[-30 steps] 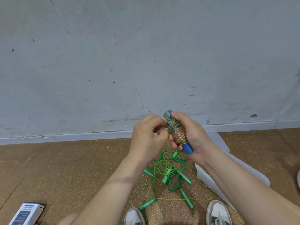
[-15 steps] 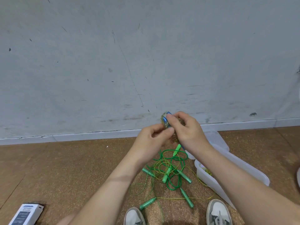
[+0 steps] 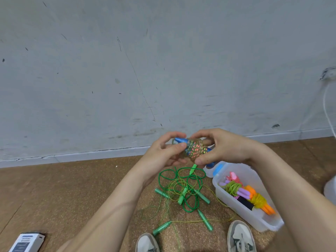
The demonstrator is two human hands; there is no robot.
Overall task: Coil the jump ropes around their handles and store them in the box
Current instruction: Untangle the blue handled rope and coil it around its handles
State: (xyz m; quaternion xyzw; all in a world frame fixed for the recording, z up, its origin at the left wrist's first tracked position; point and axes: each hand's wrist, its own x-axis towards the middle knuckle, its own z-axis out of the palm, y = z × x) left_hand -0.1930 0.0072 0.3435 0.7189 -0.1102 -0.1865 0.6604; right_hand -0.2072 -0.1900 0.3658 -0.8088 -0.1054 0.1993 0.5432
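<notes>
Now | left hand [image 3: 163, 151], right hand [image 3: 223, 148] grip 1 coiled rope [image 3: 195, 150] | 6 green handles [image 3: 161, 192]

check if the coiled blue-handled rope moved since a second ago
Yes. The coiled blue-handled rope sits at about the same spot before the baseboard but has tipped from steeply upright to nearly level along it.

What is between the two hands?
Head view: a blue-handled jump rope, cord coiled round it, gripped by the left hand and the right hand.
</notes>
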